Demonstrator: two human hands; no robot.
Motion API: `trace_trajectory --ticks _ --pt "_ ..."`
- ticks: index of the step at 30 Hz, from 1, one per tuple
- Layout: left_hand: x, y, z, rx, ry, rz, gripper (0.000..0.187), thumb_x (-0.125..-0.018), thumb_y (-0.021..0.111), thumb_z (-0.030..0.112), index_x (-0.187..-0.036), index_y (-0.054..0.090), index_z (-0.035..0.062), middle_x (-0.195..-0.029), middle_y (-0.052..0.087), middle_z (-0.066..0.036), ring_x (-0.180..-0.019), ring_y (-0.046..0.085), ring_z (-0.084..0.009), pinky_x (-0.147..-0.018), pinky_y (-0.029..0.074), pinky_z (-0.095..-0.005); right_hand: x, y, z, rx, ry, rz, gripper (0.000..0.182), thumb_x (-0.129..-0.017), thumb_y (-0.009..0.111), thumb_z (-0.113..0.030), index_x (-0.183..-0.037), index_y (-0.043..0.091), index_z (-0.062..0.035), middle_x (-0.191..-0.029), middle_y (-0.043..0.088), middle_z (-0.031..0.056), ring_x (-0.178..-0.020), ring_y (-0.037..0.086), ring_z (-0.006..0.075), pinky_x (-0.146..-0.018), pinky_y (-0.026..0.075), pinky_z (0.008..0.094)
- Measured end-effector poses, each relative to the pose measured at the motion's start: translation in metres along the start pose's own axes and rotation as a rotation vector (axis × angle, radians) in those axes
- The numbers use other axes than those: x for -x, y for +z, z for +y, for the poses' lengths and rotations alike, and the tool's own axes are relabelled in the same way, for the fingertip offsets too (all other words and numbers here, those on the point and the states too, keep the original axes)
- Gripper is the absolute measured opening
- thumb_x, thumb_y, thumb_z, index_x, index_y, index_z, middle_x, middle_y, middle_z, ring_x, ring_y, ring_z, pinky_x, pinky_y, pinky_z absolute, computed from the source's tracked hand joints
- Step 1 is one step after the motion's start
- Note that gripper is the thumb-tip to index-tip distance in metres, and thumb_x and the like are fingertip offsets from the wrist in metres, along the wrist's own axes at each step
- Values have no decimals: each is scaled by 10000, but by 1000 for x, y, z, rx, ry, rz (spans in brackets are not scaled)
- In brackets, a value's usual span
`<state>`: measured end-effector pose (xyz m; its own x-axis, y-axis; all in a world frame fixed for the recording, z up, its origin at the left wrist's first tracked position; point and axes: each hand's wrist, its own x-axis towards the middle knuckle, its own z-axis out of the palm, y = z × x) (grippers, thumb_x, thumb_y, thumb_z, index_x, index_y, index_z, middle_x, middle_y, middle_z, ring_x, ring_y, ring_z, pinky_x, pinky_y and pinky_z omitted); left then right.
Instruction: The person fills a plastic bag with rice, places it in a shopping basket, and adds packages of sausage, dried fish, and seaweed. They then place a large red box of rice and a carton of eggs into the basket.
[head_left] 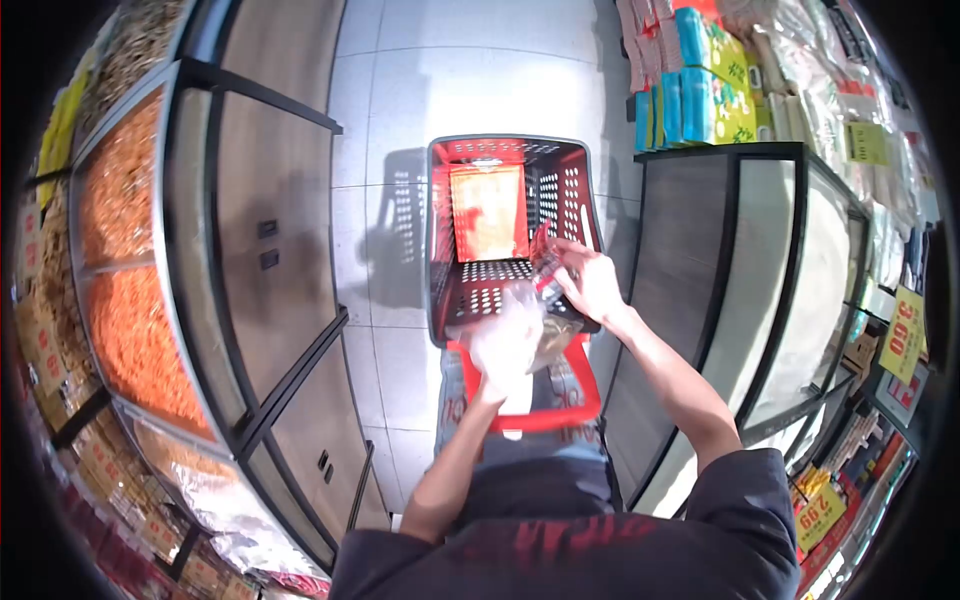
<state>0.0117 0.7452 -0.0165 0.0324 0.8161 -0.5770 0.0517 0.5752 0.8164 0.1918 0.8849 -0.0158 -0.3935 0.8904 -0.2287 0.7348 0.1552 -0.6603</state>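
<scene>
A black-and-red shopping basket (436, 240) with perforated walls stands in front of me, its red handle (590, 385) near my body. A bright orange-red flat pack (488, 205) lies inside at the far end. My right hand (592, 285) is closed on a small shiny red-and-dark packet (547, 272) over the basket's right side. Over the near end, my left hand (497, 365) is overexposed and blurred, gripping a whitish translucent plastic bag (520, 312). Its fingers are hard to separate from the bag. A brownish see-through patch (556, 340) shows beside it.
Wooden cabinets (275, 220) with bins of orange dried goods (140, 340) line the left. On the right, a dark cabinet (685, 240) carries stacked blue-and-green packs (705, 105). Yellow price signs (903, 335) hang along the right shelves. Pale floor tiles (470, 60) run ahead.
</scene>
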Motion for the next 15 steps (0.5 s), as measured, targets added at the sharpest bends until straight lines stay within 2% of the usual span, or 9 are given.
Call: trace_trajectory --ticks 3,4,6,7,8,10,11,13,15 --pt "10 -24 49 584 -283 -158 501 -1016 421 543 -1003 630 87 -804 578 -22 -764 568 -115 -622 452 -292 52 -81 -125 190 -247 -85 125 -744 705 -120 -803 660 -19 -1289 615 155 -936 681 302 -800 562 374" --pt "28 -23 109 653 -328 10 540 -999 411 594 -1031 621 98 -850 604 -9 -776 577 -105 -654 480 -280 67 -96 -158 251 -350 -66 137 -718 728 -110 -797 656 -25 -1286 614 166 -937 679 301 -800 566 372" --pt "42 -32 126 730 -265 -34 617 -979 372 649 -1119 601 94 -934 641 -22 -839 606 -108 -712 516 -288 95 -114 -212 308 -592 18 186 -708 742 -134 -804 646 -7 -1271 614 183 -947 674 300 -792 567 379" --pt "51 -47 141 810 -258 -191 739 -958 343 684 -1312 526 62 -1020 657 -62 -925 626 -124 -751 538 -316 107 -115 -232 334 -645 53 211 -696 747 -136 -800 640 13 -1274 617 162 -959 669 282 -801 566 379" --pt "68 -56 154 818 -64 -415 794 -961 305 689 -1380 478 37 -1005 648 -76 -949 629 -143 -795 537 -318 118 -112 -250 256 -657 71 230 -683 755 -139 -809 645 19 -1268 621 151 -994 654 279 -821 563 383" --pt "96 -69 174 828 86 -509 884 -921 328 738 -1412 445 12 -973 645 -84 -907 636 -162 -828 523 -316 143 -115 -281 262 -616 -24 190 -712 709 -145 -775 656 26 -1261 622 136 -1082 613 261 -813 566 363" --pt "110 -72 171 819 97 -487 884 -921 328 738 -1412 445 12 -973 645 -84 -907 636 -162 -828 523 -316 151 -116 -291 213 -627 16 206 -664 760 -124 -729 621 14 -1281 611 145 -1085 607 280 -816 562 380" --pt "130 -78 170 703 266 -400 813 -940 440 666 -1384 467 -15 -951 645 -88 -851 643 -175 -845 513 -310 167 -114 -301 143 -673 48 206 -667 761 -128 -722 614 7 -1286 608 141 -1102 598 283 -823 559 388" --pt "157 -88 183 638 218 -404 823 -910 502 603 -1410 414 -44 -905 620 -78 -818 621 -155 -783 504 -290 186 -122 -319 24 -685 9 200 -703 757 -144 -736 615 -6 -1265 620 140 -1124 592 296 -870 544 423"
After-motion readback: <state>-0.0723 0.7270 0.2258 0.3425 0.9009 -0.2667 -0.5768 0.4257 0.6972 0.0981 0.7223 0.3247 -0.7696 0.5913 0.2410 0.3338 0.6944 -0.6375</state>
